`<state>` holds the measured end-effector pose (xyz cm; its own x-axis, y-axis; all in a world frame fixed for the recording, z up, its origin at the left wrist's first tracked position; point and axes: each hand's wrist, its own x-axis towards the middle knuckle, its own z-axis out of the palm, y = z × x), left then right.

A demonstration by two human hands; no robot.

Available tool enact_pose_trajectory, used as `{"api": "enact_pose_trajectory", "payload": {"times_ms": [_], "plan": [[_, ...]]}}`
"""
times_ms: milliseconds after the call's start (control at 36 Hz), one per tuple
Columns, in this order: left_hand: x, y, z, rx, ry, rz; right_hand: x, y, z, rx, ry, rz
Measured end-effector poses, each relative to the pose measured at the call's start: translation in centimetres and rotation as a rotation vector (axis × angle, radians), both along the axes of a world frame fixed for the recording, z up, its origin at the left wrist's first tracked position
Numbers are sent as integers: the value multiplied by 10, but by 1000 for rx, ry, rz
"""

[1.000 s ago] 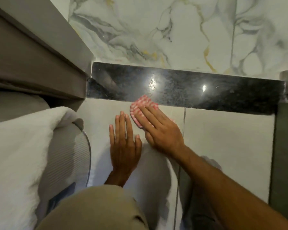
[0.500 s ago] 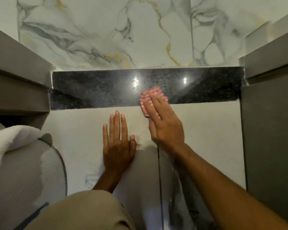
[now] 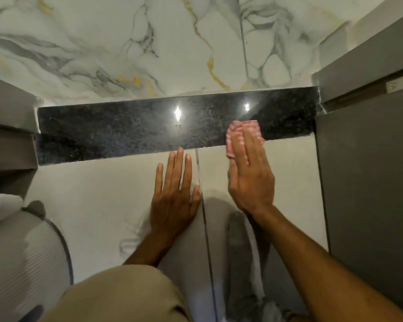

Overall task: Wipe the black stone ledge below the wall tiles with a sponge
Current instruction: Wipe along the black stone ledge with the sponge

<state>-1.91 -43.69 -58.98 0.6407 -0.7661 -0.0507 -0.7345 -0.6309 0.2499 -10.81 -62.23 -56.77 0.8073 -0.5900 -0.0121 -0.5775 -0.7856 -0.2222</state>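
A tiled bathroom corner fills the view: white marble-patterned wall tiles with grey and gold veins (image 3: 130, 47) run across the top, and pale plain tiles (image 3: 98, 205) cover the surface below them. At about nine o'clock a grey box-shaped panel (image 3: 7, 126) juts in from the left edge, and below it, toward seven o'clock, sits a white ribbed rounded object with a thin dark rim (image 3: 33, 252); what it is cannot be told. Running from that panel across the middle is the glossy black speckled stone ledge (image 3: 116, 133), which carries two bright light reflections and meets the marble tiles along its upper edge. Just below the ledge, near the centre, the left hand (image 3: 175, 196) lies flat on the pale tile with fingers spread and straight, gripping nothing, its fingertips close to the ledge's lower edge. A dark grout line (image 3: 204, 217) runs down the tile just beside its thumb. At six o'clock a tan fabric-covered knee (image 3: 116, 296) rises from the bottom edge. Right of centre, toward two o'clock from the left hand, the right hand (image 3: 249, 173) presses a pink and white sponge (image 3: 236, 130) under its flattened fingers against the ledge's lower right portion, the sponge overlapping the ledge's front edge. At three o'clock a dark grey flat panel (image 3: 368, 182) closes the right side.
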Motion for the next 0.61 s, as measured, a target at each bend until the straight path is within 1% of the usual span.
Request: {"api": "enact_pose_trajectory", "payload": {"times_ms": [83, 139, 167, 222, 278, 361, 417, 444, 500, 556, 611], "plan": [[1, 0, -2, 3, -8, 0, 9, -27, 0, -63, -13, -301], [0, 0, -5, 5, -20, -7, 39, -47, -1, -52, -34, -420], [0, 1, -7, 3, -26, -12, 55, -55, -2, -45, -36, -445], [-1, 1, -11, -7, -43, -13, 83, -64, -6, -52, -22, -414], [-2, 0, -14, -8, -59, -12, 95, -60, -7, -47, -25, -316], [-3, -7, -14, -12, -46, -14, 70, -45, -3, -28, -22, -135], [-4, -13, -11, -10, -15, -22, 34, -39, 1, -8, -9, -75], [-5, -15, -9, -18, -4, -35, 17, -39, 3, 5, -1, -96], [-6, -15, -6, -36, 6, -87, -3, -46, 6, 17, 16, -208], [-5, -14, -6, -46, 9, -132, 0, -62, 7, -12, 26, -333], [-5, -15, -9, -46, 12, -131, 21, -83, 5, -41, 10, -432]]}}
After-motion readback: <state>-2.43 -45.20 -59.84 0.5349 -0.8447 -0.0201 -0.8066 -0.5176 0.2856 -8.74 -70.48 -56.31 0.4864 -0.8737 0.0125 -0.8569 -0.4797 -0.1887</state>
